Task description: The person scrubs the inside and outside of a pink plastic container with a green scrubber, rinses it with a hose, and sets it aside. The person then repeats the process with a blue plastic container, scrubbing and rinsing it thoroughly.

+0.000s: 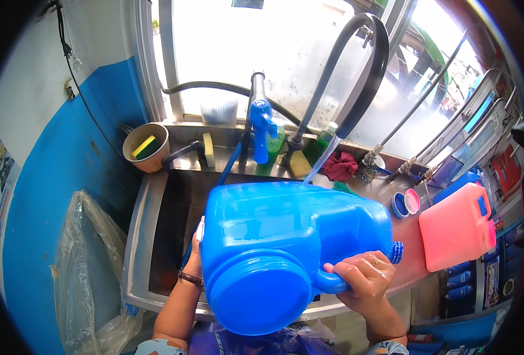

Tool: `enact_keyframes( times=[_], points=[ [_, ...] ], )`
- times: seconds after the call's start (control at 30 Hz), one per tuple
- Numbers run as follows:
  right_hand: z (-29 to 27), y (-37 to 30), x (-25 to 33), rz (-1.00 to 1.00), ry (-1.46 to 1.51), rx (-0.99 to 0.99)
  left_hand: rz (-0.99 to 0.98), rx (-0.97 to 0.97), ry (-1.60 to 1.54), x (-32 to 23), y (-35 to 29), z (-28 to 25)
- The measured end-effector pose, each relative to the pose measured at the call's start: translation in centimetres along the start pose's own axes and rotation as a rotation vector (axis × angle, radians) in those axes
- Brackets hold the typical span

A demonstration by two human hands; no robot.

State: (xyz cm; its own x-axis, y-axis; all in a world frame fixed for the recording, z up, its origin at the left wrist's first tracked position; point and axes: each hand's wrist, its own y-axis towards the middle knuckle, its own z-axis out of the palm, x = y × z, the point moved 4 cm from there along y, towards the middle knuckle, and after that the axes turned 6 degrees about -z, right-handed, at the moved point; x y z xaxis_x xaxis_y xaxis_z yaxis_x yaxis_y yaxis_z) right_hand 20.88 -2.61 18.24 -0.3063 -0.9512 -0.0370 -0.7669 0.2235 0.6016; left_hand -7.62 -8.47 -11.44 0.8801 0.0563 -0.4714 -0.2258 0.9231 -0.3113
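Observation:
A large translucent blue water jug point(262, 225) lies tilted on its side above the sink, its wide round blue cap point(262, 293) toward me. My right hand point(365, 275) is closed around the jug's handle and looks wet. At the jug's left side is my left hand point(196, 254), bearing against it, most of its fingers hidden behind the jug. A small white patch shows by that hand; I cannot make out what it is. From the black arched faucet hose point(365, 83), water point(321, 163) runs onto the jug's upper surface. A small blue spigot cap point(397, 252) sticks out at its right end.
Below the jug is a steel sink point(134, 254). Behind it stand a blue-handled tap point(262, 127), green bottles point(318, 145) and a dark red cloth point(340, 165). A pot point(146, 148) holds a sponge point(145, 147). At right are round lids point(400, 205) and a pink container point(456, 228).

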Motion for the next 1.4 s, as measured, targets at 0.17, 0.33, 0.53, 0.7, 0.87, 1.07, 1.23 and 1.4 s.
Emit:
enact_keyframes(
  times=[0.17, 0.33, 0.53, 0.7, 0.87, 1.07, 1.23, 1.4],
  points=[
    [-0.7, -0.1, -0.3, 0.033, -0.009, -0.022, 0.027, 0.019, -0.011, -0.5, 0.5, -0.5],
    [1.0, -0.9, -1.7, 0.242, 0.031, 0.106, 0.016, -0.089, 0.132, -1.0, 3.3, -1.3],
    [8.9, -2.1, -4.8, 0.505, 0.171, 0.292, 0.208, -0.248, 0.159, -0.9, 8.4, 0.0],
    [13.3, -5.3, -5.9, 0.859, 0.559, 0.26, 0.573, -0.074, 0.766, 1.1, 6.9, 5.3],
    [16.6, -8.3, -5.6, 1.057, 0.782, 0.181, 0.661, -0.138, 1.26, 3.0, 7.4, 2.4],
    [23.1, -10.9, -5.8, 1.223, 0.677, 0.25, 0.309, -0.838, 1.548, -0.8, 13.2, -11.5],
    [25.2, -11.4, -4.9, 1.215, 0.661, 0.312, 0.179, -0.626, 1.5, -3.1, 14.8, -15.2],
    [24.0, -8.8, -5.2, 0.9, 0.246, 0.635, 0.604, -0.731, 1.257, -7.1, 11.4, -13.1]
  ],
)
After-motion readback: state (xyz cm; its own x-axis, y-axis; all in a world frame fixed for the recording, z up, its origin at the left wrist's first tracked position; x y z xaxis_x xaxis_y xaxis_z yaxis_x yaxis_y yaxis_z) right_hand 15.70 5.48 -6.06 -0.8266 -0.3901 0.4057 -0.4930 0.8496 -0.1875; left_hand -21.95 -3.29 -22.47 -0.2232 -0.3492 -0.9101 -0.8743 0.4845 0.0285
